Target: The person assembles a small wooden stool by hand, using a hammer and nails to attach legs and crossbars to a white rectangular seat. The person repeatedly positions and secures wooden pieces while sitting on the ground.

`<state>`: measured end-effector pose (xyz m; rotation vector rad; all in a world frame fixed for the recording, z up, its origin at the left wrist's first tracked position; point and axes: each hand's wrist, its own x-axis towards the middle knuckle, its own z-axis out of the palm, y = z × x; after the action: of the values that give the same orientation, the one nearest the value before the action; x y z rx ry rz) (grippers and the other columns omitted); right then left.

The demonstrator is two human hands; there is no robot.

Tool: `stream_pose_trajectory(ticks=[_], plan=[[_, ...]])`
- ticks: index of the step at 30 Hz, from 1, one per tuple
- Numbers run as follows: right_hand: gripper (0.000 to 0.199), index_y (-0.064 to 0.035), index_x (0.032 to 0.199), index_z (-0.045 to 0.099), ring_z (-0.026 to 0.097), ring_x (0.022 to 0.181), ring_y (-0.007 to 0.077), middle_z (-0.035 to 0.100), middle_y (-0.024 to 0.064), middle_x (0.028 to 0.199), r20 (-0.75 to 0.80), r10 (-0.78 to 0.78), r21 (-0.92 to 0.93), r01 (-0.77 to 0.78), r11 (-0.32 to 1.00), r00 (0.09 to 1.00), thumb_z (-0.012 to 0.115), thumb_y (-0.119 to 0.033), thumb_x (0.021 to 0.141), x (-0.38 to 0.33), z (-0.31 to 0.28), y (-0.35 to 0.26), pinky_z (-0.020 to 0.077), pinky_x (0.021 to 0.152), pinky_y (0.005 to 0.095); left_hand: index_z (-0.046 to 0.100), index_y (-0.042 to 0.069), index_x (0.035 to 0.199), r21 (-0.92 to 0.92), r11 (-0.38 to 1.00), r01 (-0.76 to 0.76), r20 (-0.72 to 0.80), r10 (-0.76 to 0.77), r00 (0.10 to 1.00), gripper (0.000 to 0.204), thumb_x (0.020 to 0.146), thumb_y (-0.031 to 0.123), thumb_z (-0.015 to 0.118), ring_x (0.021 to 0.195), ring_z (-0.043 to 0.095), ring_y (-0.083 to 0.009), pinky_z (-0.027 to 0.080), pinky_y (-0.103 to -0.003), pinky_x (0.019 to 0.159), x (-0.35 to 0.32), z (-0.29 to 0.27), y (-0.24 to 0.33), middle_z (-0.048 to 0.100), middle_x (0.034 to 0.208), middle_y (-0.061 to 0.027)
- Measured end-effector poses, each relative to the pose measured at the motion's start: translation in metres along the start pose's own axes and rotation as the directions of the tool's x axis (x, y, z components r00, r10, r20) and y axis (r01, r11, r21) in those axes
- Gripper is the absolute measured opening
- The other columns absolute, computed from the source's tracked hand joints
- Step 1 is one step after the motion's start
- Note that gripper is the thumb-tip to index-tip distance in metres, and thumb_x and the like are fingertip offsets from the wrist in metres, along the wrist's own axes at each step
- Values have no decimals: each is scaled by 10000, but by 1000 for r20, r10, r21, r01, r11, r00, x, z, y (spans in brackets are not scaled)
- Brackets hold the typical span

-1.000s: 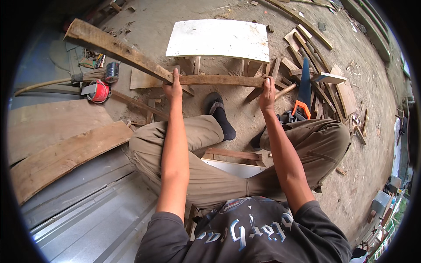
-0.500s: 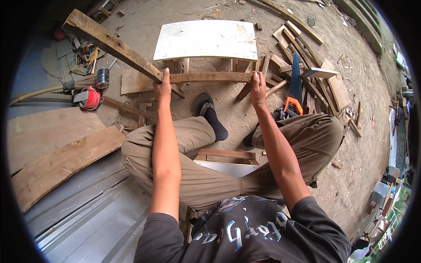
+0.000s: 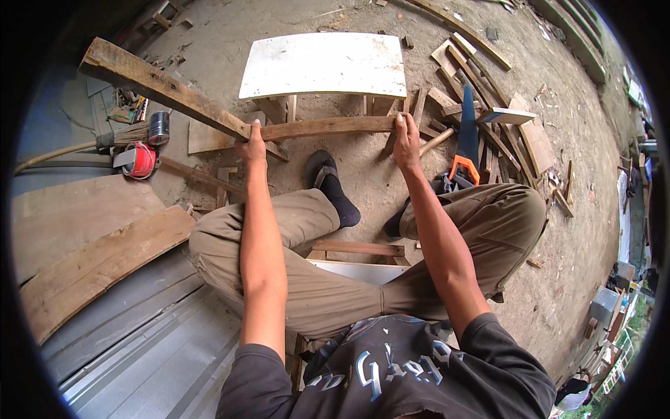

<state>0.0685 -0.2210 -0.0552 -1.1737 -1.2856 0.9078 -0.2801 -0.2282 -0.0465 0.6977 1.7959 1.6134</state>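
Observation:
Both my arms are stretched forward over a wooden frame. My left hand (image 3: pixel 253 148) is closed where a long timber (image 3: pixel 164 87) meets a thinner wooden crosspiece (image 3: pixel 328 128), thumb on top. The timber slants away to the far left. At the crosspiece's right end, my right hand (image 3: pixel 407 148) is closed around the wood. A short wooden end sticks out beyond my left hand; whether all these pieces are fastened together I cannot tell. Just beyond the crosspiece stands a low wooden-legged stool or table with a white top (image 3: pixel 324 66).
Right of my right hand are a handsaw (image 3: pixel 469 133) with an orange handle, a wooden handle (image 3: pixel 437 142) and piled wood scraps (image 3: pixel 494 143). To the left lie a can (image 3: pixel 160 128), a red reel (image 3: pixel 143 160), a broom (image 3: pixel 129 135) and broad planks (image 3: pixel 105 262).
The frame has shifted slightly left in my hands, and the long timber's far end has swung left and lower in view. Both hands keep their grip.

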Motion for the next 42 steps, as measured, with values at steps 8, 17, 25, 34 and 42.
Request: stream_pose_trajectory(ticks=[8, 17, 25, 34, 42], plan=[[330, 10, 1015, 552, 458, 741, 145, 502, 81, 782, -40, -24, -35, 23, 999, 999, 413, -287, 1045, -3, -1, -1, 403, 678, 304, 630, -27, 1033, -25, 996, -91, -54, 89, 995, 385, 852, 289, 754, 934, 617, -215, 487, -366, 842, -5, 7, -3, 659, 1028, -112], [315, 9, 1039, 554, 483, 744, 177, 517, 110, 795, -40, -50, -111, 45, 993, 998, 399, -265, 1041, -4, 3, 6, 421, 699, 326, 650, -22, 1012, -134, 991, -28, -79, 17, 997, 413, 827, 318, 796, 947, 619, -204, 481, -347, 870, -8, 6, 1, 668, 1033, -109], [410, 25, 1070, 568, 477, 889, 149, 548, 49, 936, 17, 130, 95, -131, 987, 991, 447, -364, 1027, 0, -3, 29, 399, 827, 296, 660, -47, 1100, -7, 1000, -11, -73, 11, 997, 519, 845, 393, 765, 1020, 631, -234, 476, -364, 911, -12, 9, 11, 680, 1086, -148], [508, 62, 1053, 570, 484, 947, 166, 568, 62, 975, 128, 129, 44, -136, 990, 983, 390, -412, 1019, 4, -9, 12, 388, 879, 303, 677, -51, 994, 156, 982, -106, -12, 109, 994, 492, 873, 425, 719, 926, 647, -232, 501, -393, 816, 3, -2, -5, 698, 1013, -152], [751, 101, 1092, 538, 493, 1035, 221, 587, 146, 1096, 135, 238, 7, -241, 971, 962, 261, -593, 1021, 1, -10, 1, 370, 977, 362, 676, -33, 1004, 176, 979, -99, 8, 99, 995, 512, 869, 460, 716, 889, 635, -228, 497, -392, 801, -4, 2, 4, 690, 991, -138]])
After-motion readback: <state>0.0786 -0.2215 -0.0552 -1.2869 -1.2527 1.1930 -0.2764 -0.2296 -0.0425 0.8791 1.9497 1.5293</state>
